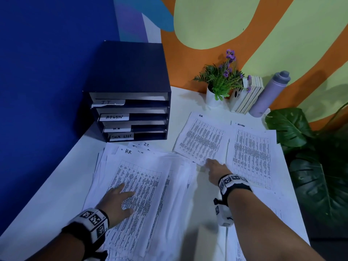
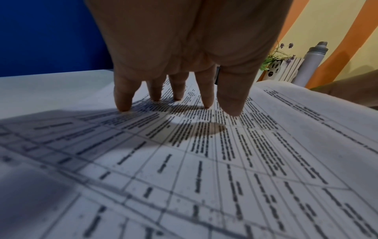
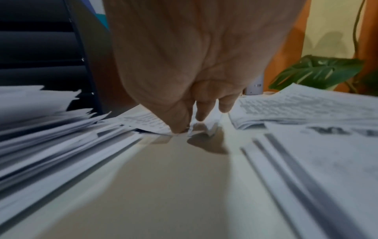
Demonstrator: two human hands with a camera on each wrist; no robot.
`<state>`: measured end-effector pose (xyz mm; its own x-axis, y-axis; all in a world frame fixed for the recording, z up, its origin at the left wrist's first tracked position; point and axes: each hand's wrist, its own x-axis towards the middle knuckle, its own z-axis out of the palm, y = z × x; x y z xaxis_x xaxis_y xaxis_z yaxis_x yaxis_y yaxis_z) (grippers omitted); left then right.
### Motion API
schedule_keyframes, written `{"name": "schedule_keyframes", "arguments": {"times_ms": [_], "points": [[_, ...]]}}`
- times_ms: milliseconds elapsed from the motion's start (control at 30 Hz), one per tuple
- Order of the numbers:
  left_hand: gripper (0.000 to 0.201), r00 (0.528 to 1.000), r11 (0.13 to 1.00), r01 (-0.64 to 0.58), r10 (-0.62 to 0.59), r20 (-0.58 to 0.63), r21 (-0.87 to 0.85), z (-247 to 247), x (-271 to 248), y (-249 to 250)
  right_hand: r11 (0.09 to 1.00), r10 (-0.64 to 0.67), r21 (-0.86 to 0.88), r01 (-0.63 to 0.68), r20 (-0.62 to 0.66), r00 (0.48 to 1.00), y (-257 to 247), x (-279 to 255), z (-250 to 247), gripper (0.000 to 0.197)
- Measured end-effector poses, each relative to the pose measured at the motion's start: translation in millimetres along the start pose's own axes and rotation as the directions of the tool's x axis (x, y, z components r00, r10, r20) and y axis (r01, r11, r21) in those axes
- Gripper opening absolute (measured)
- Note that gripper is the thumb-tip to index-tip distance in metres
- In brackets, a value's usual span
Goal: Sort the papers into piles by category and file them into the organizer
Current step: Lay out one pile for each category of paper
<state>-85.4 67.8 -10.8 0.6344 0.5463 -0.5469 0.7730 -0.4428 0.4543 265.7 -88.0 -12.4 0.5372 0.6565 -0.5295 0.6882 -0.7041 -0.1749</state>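
The unsorted stack of papers (image 1: 143,187) lies at the front of the desk (image 1: 47,185), pinned by the left hand (image 1: 117,199) with straight, spread fingers (image 2: 206,90), probably so sheets stay put. The right hand (image 1: 214,169) pinches the near corner of the H.R. pile (image 1: 204,136), beside the ADMIN pile (image 1: 251,153). The organizer (image 1: 130,102) stands behind.

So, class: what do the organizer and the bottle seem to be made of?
Organizer: probably board or laminate, matte navy shell, pale flat shelves with handwritten paper labels.
Bottle: likely coated metal or plastic; matte lilac body, grey cap, no shine to settle it.
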Motion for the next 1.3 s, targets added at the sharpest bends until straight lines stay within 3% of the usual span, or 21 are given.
{"name": "schedule_keyframes", "arguments": {"times_ms": [133,233,367,467,600,700,767,867,967,1033,1167,1300], "points": [[0.061,1.0,1.0,0.0,0.0,0.001,0.003,-0.9,-3.0,1.8,0.995,0.071,-0.068,-0.072,-0.006,0.997,-0.7,2.4,-13.2,0.06],[0.058,1.0,1.0,-0.014,0.013,0.01,0.021,-2.4,-4.4,1.1,0.996,0.042,-0.079,-0.048,-0.079,0.996,-11.3,-0.7,-4.0,0.067],[0.056,1.0,1.0,-0.026,0.026,0.007,0.011,-3.2,-5.2,-0.8,0.998,0.057,-0.021,-0.056,0.051,0.997,-21.5,-2.4,-0.5,0.074],[0.055,1.0,1.0,-0.017,0.017,-0.002,-0.02,-2.5,-7.0,-1.5,0.996,0.067,-0.065,-0.065,0.031,0.997,-20.7,1.3,-5.7,0.076],[0.057,0.995,0.999,0.018,-0.022,-0.097,-0.042,-6.3,-8.5,-2.5,0.991,0.01,0.131,-0.001,-0.066,0.998,-28.6,-12.9,2.1,0.059],[0.062,0.985,0.995,0.082,-0.09,-0.146,-0.056,-17.0,-8.6,-7.4,0.918,0.016,0.395,0.044,-0.148,0.989,-51.4,-46.6,15.1,0.06],[0.064,0.976,0.988,0.14,-0.15,-0.158,-0.07,-26.0,-8.2,-12.2,0.835,0.018,0.548,0.054,-0.124,0.992,-73.2,-78.2,28.0,0.065],[0.067,0.962,0.977,0.201,-0.212,-0.171,-0.078,-35.4,-10.5,-20.8,0.772,-0.016,0.635,0.022,-0.016,1.0,-105.6,-121.7,48.2,0.08],[0.071,0.973,0.978,0.196,-0.202,-0.109,-0.069,-39.9,-14.6,-32.9,0.798,-0.077,0.602,-0.021,0.137,0.988,-128.9,-148.5,70.9,0.095],[0.071,0.983,0.982,0.166,-0.172,-0.068,-0.085,-41.8,-15.5,-41.4,0.845,-0.05,0.532,-0.057,0.183,0.982,-139.2,-155.0,83.4,0.099],[0.067,0.99,0.992,0.105,-0.111,-0.085,-0.07,-42.8,-18.0,-52.4,0.92,0.031,0.382,-0.083,0.141,0.989,-154.7,-152.0,94.9,0.091],[0.066,0.981,0.985,0.108,-0.128,-0.149,-0.134,-46.6,-22.4,-66.0,0.929,0.023,0.365,-0.053,0.085,0.996,-173.3,-151.0,103.5,0.09]]}}
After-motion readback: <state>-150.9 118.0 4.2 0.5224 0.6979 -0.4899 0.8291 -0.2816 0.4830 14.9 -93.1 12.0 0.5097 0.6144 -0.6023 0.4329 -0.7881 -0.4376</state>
